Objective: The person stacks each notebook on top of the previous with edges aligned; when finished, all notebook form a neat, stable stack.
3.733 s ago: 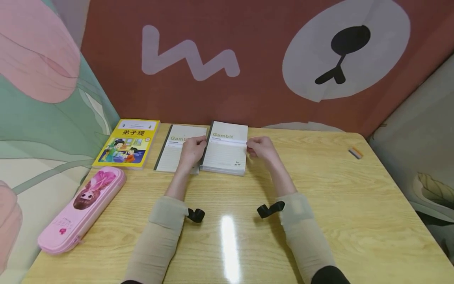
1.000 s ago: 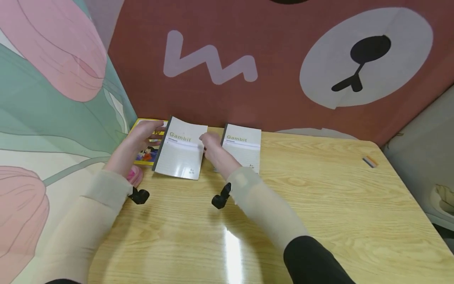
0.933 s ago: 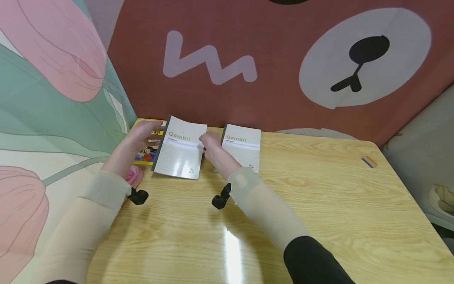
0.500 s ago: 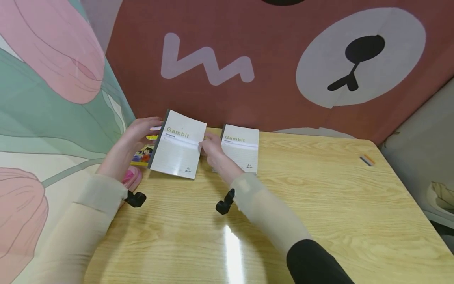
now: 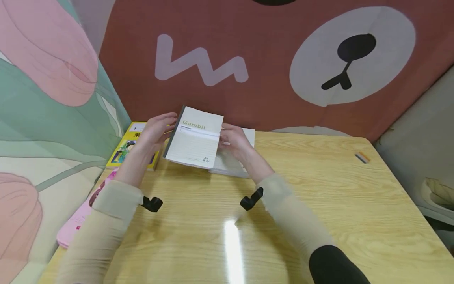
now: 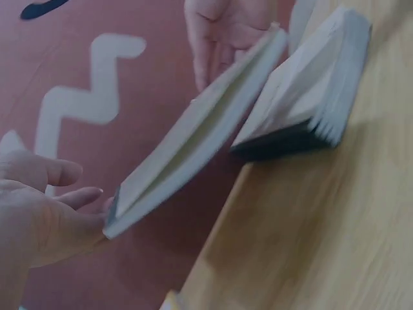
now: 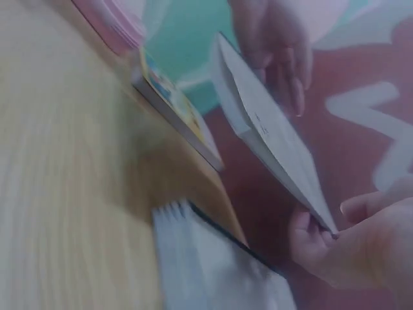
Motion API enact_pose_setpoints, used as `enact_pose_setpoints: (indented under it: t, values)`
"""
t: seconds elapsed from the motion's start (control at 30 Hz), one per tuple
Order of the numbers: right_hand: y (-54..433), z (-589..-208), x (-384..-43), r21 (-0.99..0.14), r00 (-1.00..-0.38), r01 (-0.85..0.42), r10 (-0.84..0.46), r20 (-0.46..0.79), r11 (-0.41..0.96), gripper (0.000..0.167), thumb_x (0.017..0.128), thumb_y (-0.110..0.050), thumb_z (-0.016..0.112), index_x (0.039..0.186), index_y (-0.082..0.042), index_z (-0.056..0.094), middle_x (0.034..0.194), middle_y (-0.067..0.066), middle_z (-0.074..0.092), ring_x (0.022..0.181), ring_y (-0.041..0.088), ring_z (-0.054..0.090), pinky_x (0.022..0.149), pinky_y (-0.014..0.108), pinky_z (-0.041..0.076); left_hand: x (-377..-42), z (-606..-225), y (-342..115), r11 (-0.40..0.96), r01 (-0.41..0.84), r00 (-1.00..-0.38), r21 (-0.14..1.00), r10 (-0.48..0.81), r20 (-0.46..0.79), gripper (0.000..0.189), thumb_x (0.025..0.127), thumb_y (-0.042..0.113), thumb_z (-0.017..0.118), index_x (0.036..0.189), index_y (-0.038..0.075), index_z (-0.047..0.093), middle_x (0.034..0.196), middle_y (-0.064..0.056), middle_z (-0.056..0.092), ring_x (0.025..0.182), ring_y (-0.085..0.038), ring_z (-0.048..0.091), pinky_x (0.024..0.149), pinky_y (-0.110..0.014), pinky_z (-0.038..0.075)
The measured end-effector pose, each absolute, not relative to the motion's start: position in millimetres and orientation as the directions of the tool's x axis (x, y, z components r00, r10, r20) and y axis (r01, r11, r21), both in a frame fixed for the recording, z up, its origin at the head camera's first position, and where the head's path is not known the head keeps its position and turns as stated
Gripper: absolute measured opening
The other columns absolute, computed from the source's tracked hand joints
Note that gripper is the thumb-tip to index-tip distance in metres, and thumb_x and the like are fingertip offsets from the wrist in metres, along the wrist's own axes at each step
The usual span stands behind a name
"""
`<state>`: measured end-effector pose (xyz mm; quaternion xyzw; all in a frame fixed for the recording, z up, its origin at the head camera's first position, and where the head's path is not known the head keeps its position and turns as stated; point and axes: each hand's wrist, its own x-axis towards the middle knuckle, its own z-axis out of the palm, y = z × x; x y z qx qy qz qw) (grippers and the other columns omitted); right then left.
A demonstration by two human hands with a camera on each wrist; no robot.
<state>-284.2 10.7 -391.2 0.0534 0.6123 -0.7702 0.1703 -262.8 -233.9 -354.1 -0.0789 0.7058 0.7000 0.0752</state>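
Observation:
A white Gambit notebook [image 5: 195, 138] with a dark spine is held up, tilted, above the table. My right hand [image 5: 234, 139] pinches its right edge between thumb and fingers, as the right wrist view shows. At the spine side, my left hand [image 5: 156, 132] touches the notebook; its fingers [image 6: 80, 197] look extended and the thumb stands apart from the cover. Beneath and to the right lies a stack of similar notebooks [image 5: 230, 163], partly hidden by the held one and my right hand. The page edges of that stack [image 6: 348, 77] show in the left wrist view.
To the left lies a yellow picture book [image 5: 120, 152], partly behind my left hand. A pink pencil case [image 5: 76, 223] is partly covered by my left forearm. A small striped eraser-like block [image 5: 362, 157] sits far right on the wooden table [image 5: 319, 197]. A wall stands behind.
The notebook, earlier flat on the table, is lifted and has moved right, partly over the stack. Both hands have shifted right with it during the last half second. More of the yellow book shows.

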Motion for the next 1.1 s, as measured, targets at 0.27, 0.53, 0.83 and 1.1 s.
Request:
enact_pose_setpoints:
  t: [0.27,0.53,0.83,1.1]
  values:
    - [76.0,-394.2,-285.5,-0.936,-0.939,0.328,-0.154,-0.308,-0.127,0.060,0.105,-0.009,0.049,0.162,-0.003,0.028,0.150,0.020,0.049,0.119,0.025,0.058,0.119,0.046,0.045,-272.2,-391.0,-175.7,-0.151,-0.130,-0.990,0.980,0.069,-0.121,0.051,0.108,0.016,0.046,0.158,0.003,0.038,0.162,-0.014,0.042,0.146,-0.025,0.043,0.127,-0.039,0.033]
    - [108.5,-409.5,-277.8,-0.936,-0.953,0.302,-0.085,-0.291,-0.181,0.065,0.107,-0.014,0.049,0.163,0.001,0.019,0.165,0.016,0.033,0.139,0.031,0.050,0.117,0.039,0.046,-284.0,-418.8,-139.4,-0.306,-0.185,-0.982,0.934,0.081,-0.168,0.048,0.109,0.011,0.043,0.157,0.003,0.040,0.162,-0.016,0.043,0.148,-0.024,0.042,0.128,-0.034,0.031]
    - [118.9,-432.1,-275.7,-0.942,-0.970,0.241,-0.029,-0.241,-0.236,0.063,0.107,-0.012,0.048,0.162,0.002,0.019,0.164,0.023,0.035,0.151,0.034,0.042,0.124,0.040,0.040,-287.5,-441.0,-117.0,-0.308,-0.202,-0.979,0.930,0.041,-0.199,0.046,0.108,0.012,0.047,0.153,0.005,0.047,0.164,-0.007,0.043,0.151,-0.018,0.038,0.130,-0.033,0.026]
    - [118.8,-440.3,-276.6,-0.968,-0.983,0.185,-0.018,-0.185,-0.171,0.067,0.106,-0.011,0.051,0.162,0.005,0.018,0.162,0.026,0.038,0.147,0.034,0.047,0.123,0.040,0.041,-287.7,-441.5,-109.8,-0.288,-0.182,-0.983,0.940,0.034,-0.180,0.045,0.108,0.011,0.047,0.153,0.004,0.048,0.166,-0.007,0.039,0.157,-0.017,0.029,0.132,-0.031,0.019]
